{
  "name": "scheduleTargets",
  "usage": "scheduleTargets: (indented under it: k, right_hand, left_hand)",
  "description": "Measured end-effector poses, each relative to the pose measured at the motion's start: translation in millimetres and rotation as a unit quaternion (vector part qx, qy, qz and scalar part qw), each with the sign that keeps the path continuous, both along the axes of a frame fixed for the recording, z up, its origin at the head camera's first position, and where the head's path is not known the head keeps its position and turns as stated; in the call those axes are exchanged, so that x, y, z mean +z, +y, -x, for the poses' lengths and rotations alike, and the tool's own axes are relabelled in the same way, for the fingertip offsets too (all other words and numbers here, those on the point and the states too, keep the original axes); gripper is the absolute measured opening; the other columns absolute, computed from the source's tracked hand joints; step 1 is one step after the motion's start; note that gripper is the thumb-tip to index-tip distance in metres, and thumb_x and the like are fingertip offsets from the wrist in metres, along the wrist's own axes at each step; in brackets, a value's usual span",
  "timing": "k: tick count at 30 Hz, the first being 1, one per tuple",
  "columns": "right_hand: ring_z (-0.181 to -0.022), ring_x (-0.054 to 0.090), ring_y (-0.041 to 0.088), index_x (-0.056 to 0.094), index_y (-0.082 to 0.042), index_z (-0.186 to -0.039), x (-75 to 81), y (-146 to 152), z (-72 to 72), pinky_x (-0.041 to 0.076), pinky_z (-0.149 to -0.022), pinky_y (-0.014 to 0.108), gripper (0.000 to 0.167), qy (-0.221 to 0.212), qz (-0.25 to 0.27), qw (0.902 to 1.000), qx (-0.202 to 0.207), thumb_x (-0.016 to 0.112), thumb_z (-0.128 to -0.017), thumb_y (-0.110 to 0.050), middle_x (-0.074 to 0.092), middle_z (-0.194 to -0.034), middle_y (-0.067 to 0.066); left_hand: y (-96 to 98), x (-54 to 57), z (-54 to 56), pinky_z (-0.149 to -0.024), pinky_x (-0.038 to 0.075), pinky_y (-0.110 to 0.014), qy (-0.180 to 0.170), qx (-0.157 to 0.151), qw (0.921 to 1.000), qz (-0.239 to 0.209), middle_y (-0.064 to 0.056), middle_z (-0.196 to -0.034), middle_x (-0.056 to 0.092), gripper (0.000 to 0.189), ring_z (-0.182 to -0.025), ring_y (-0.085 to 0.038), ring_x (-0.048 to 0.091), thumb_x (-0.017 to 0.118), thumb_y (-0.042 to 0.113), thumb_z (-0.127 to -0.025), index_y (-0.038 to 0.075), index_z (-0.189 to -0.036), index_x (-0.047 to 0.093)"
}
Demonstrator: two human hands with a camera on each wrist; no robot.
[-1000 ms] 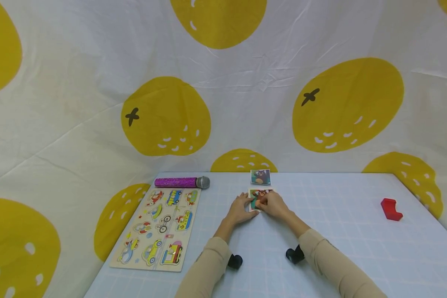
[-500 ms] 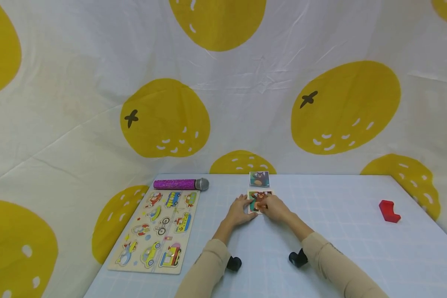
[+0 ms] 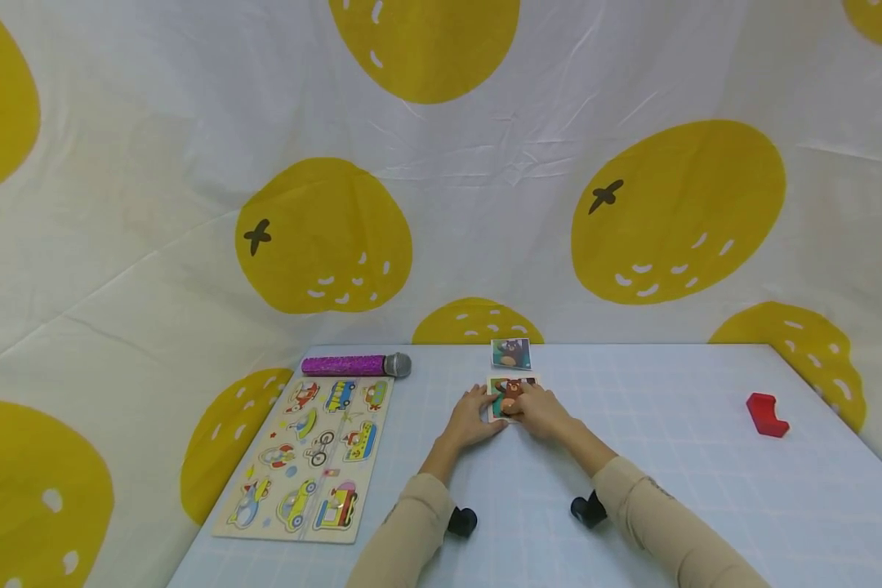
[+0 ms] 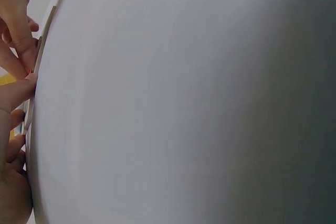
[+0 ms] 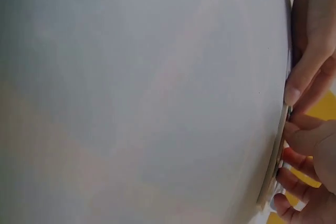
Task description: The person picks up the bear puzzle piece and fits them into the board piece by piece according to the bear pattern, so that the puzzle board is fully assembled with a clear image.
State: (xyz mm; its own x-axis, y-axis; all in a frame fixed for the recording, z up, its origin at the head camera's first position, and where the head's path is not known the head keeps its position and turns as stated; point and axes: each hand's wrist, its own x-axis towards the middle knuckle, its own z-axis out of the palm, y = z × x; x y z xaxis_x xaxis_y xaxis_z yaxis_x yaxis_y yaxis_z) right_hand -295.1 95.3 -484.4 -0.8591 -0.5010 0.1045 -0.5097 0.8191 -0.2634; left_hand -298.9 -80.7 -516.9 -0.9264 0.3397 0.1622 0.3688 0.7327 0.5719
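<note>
A small bear puzzle board [image 3: 496, 383] lies flat near the table's far side; in the left wrist view it shows edge-on. My left hand [image 3: 472, 415] holds its left side, thumb at the near edge and fingers along the left. My right hand [image 3: 545, 411] reaches over the right half, thumb and forefinger together on a brown puzzle piece [image 3: 512, 393] of the bear and covering part of it. In the right wrist view my right hand [image 5: 315, 166] and left hand [image 5: 311, 40] meet at the board's edge. Just behind lies a bear picture card [image 3: 510, 354].
Left of the hands lies a wooden vehicle puzzle [image 3: 305, 457], with a purple microphone [image 3: 345, 366] behind it. A red notched block [image 3: 767, 415] sits at the right. Black camera mounts [image 3: 463, 521] show at the wrists. A patterned curtain [image 3: 485, 212] hangs behind the table.
The right fingers have lowered and flattened over the board, the piece they pinched sitting lower in the picture. The left hand stays in place. The head view has shifted slightly.
</note>
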Motion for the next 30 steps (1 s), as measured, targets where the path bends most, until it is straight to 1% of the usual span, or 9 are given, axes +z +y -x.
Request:
scheduleTargets:
  k: [3, 6, 9, 12, 16, 20, 24, 27, 30]
  right_hand:
    - [-0.107, 0.053, 0.039, 0.075, -0.013, -0.101, 2.8, 0, -0.6, 0.043, -0.084, 0.06, 0.018, -0.017, -0.013, 0.9998, 0.0, 0.063, -0.088, -0.014, 0.057, -0.117, 0.023]
    - [-0.11, 0.051, 0.041, 0.074, -0.01, -0.103, 3.9, 1, -0.9, 0.044, -0.087, 0.06, 0.019, -0.012, -0.034, 0.9992, 0.014, 0.062, -0.09, -0.013, 0.055, -0.121, 0.025]
    - [-0.104, 0.055, 0.041, 0.073, -0.004, -0.101, 4.0, 0, -0.3, 0.048, -0.084, 0.056, 0.018, 0.01, -0.051, 0.998, 0.035, 0.063, -0.089, -0.013, 0.056, -0.116, 0.025]
    - [-0.102, 0.056, 0.04, 0.073, -0.003, -0.099, 5.2, 1, 0.3, 0.048, -0.087, 0.054, 0.017, 0.01, -0.057, 0.9971, 0.049, 0.063, -0.089, -0.012, 0.057, -0.116, 0.025]
    - [-0.107, 0.053, 0.039, 0.075, -0.007, -0.1, 10.1, 3, 1.3, 0.046, -0.091, 0.056, 0.017, -0.034, -0.039, 0.9976, 0.046, 0.061, -0.09, -0.007, 0.058, -0.119, 0.024]
    - [-0.109, 0.05, 0.04, 0.074, -0.009, -0.103, 12.9, 5, 2.8, 0.044, -0.089, 0.061, 0.022, -0.07, -0.017, 0.997, 0.03, 0.059, -0.089, -0.003, 0.056, -0.12, 0.023]
    - [-0.105, 0.05, 0.039, 0.075, -0.008, -0.101, 8.6, 7, 3.2, 0.045, -0.089, 0.058, 0.021, -0.042, -0.004, 0.9979, 0.048, 0.059, -0.089, 0.0, 0.056, -0.116, 0.025]
    - [-0.095, 0.051, 0.033, 0.075, -0.004, -0.098, 1.8, 8, 3.3, 0.047, -0.085, 0.05, 0.02, -0.012, 0.023, 0.9974, 0.067, 0.059, -0.088, 0.002, 0.058, -0.107, 0.022]
    - [-0.089, 0.05, 0.028, 0.075, -0.002, -0.096, -3.8, 8, 3.8, 0.047, -0.082, 0.045, 0.018, -0.003, 0.05, 0.9961, 0.072, 0.061, -0.086, 0.004, 0.058, -0.1, 0.017]
  left_hand:
    - [-0.2, -0.4, 0.2, -0.107, 0.031, -0.053, -0.001, 0.001, 1.0, 0.005, -0.02, -0.139, 0.046, 0.055, -0.134, -0.038, 0.035, 0.07, 0.033, -0.081, 0.006, -0.128, 0.059]
    - [-0.2, -0.5, 0.0, -0.108, 0.031, -0.052, 0.0, 0.002, 1.0, 0.01, -0.02, -0.139, 0.046, 0.055, -0.134, -0.037, 0.035, 0.07, 0.034, -0.081, 0.007, -0.128, 0.059]
    - [-0.1, 0.0, -0.1, -0.108, 0.03, -0.052, 0.003, -0.003, 1.0, 0.009, -0.02, -0.14, 0.046, 0.056, -0.134, -0.037, 0.035, 0.07, 0.034, -0.081, 0.006, -0.128, 0.058]
    - [0.4, 0.5, -0.7, -0.109, 0.03, -0.051, 0.004, -0.005, 0.9999, 0.01, -0.02, -0.14, 0.045, 0.056, -0.134, -0.037, 0.035, 0.069, 0.034, -0.082, 0.006, -0.128, 0.058]
    - [1.1, 1.1, -1.4, -0.108, 0.03, -0.051, 0.004, 0.001, 0.9999, 0.015, -0.02, -0.139, 0.046, 0.055, -0.134, -0.037, 0.036, 0.07, 0.033, -0.081, 0.007, -0.128, 0.058]
    - [2.2, 2.3, -2.4, -0.108, 0.03, -0.052, -0.002, -0.001, 0.9999, 0.011, -0.02, -0.139, 0.046, 0.055, -0.133, -0.038, 0.035, 0.07, 0.033, -0.081, 0.006, -0.128, 0.059]
    - [2.3, 2.6, -2.5, -0.108, 0.031, -0.052, -0.002, 0.0, 0.9999, 0.013, -0.02, -0.14, 0.046, 0.055, -0.134, -0.038, 0.035, 0.069, 0.033, -0.081, 0.007, -0.128, 0.058]
    - [1.4, 2.8, -2.3, -0.107, 0.031, -0.052, 0.002, 0.003, 0.9999, 0.013, -0.02, -0.139, 0.046, 0.055, -0.133, -0.038, 0.036, 0.069, 0.033, -0.081, 0.006, -0.128, 0.059]
    - [1.0, 3.0, -2.6, -0.107, 0.031, -0.053, 0.008, -0.001, 0.9999, 0.012, -0.021, -0.138, 0.047, 0.055, -0.133, -0.039, 0.036, 0.069, 0.032, -0.081, 0.005, -0.127, 0.059]
